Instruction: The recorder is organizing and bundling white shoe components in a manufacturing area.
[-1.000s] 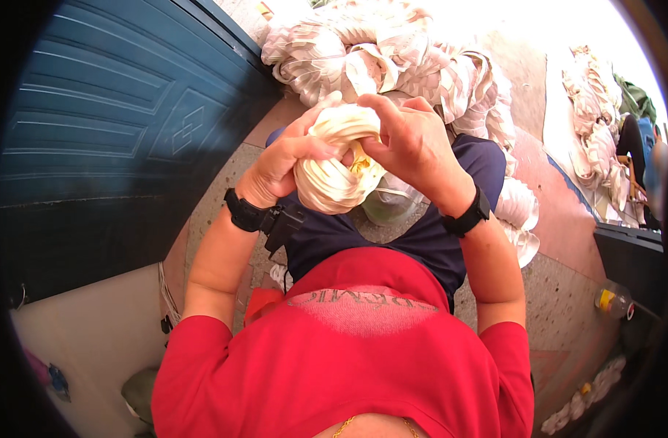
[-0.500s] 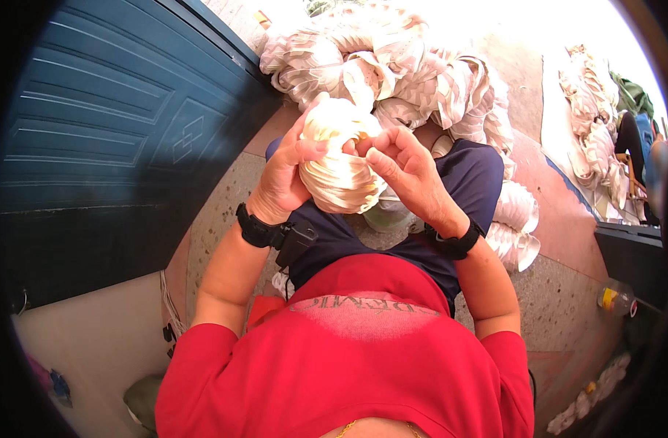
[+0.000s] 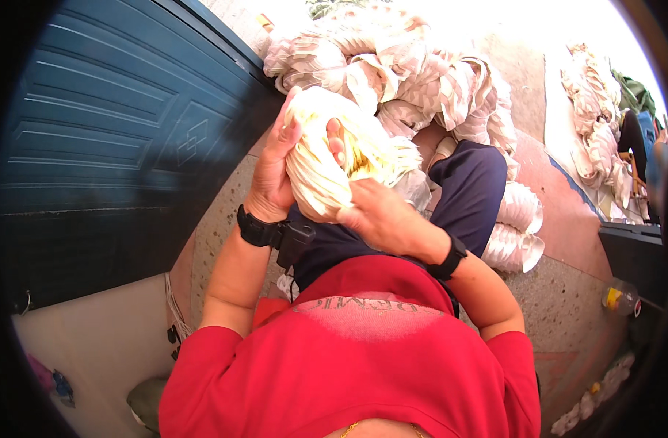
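A cream-coloured bundle of pleated cloth strips (image 3: 315, 175) is held up above my lap, between both hands. My left hand (image 3: 274, 171) grips its left side, thumb along the near face. At the lower right edge, my right hand (image 3: 385, 215) is closed on the cloth, its fingers partly tucked into the folds. Fingertips show inside the opening in the middle of the bundle; which hand they belong to I cannot tell. Loose folds fan out on the bundle's right side.
A large heap of white pleated cloth rolls (image 3: 436, 80) lies just beyond my knees. More rolls (image 3: 520, 226) rest by my right leg. A blue panelled door (image 3: 107, 131) stands close at left. On the right are a dark box (image 3: 630, 252) and a plastic bottle (image 3: 620, 299).
The bundle has turned and spread wider, its opening now larger. My right hand has moved down and left, from pinching near the opening to gripping the lower right edge.
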Available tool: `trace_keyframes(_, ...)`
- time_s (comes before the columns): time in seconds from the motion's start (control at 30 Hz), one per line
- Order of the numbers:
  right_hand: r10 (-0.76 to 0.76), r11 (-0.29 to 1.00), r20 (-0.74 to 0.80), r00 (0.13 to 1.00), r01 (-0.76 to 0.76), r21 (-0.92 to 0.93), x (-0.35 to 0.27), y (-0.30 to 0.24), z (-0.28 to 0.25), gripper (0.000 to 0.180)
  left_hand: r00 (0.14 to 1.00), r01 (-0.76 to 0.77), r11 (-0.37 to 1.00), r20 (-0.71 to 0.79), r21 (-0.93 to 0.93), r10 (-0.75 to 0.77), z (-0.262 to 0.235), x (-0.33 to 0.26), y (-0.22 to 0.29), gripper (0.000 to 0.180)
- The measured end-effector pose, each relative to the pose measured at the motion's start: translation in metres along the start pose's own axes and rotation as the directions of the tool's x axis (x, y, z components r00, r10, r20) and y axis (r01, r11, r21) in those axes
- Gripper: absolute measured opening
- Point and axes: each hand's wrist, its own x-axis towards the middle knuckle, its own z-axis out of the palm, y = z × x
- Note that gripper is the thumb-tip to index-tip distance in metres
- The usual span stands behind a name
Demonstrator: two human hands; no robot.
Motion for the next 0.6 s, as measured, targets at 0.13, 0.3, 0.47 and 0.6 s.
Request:
trace_keyframes(0.13,0.22,0.955,-0.293,0.93,-0.144,0.26,0.001,-0.003,-0.036,0.037,0.996,-0.086,0.985,0.019,0.149,0.084,-0.005,-0.001,-0.003,0.08)
trace_keyframes(0.3,0.261,0.77,-0.041,0.965,-0.182,0.612,0.009,-0.007,-0.031,0.054,0.995,-0.094,0.796,0.071,0.598,0.064,0.03,-0.002,-0.015,0.103)
trace_keyframes(0.47,0.123,0.496,0.256,0.959,-0.283,0.821,0.017,0.032,-0.025,0.068,0.976,-0.204,0.388,0.219,0.899,0.007,0.036,-0.004,-0.009,0.106)
trace_keyframes(0.6,0.037,0.42,0.198,0.98,-0.195,0.886,0.025,0.02,-0.023,0.084,0.98,-0.147,0.279,0.177,0.949,-0.087,0.057,-0.007,0.013,0.082)
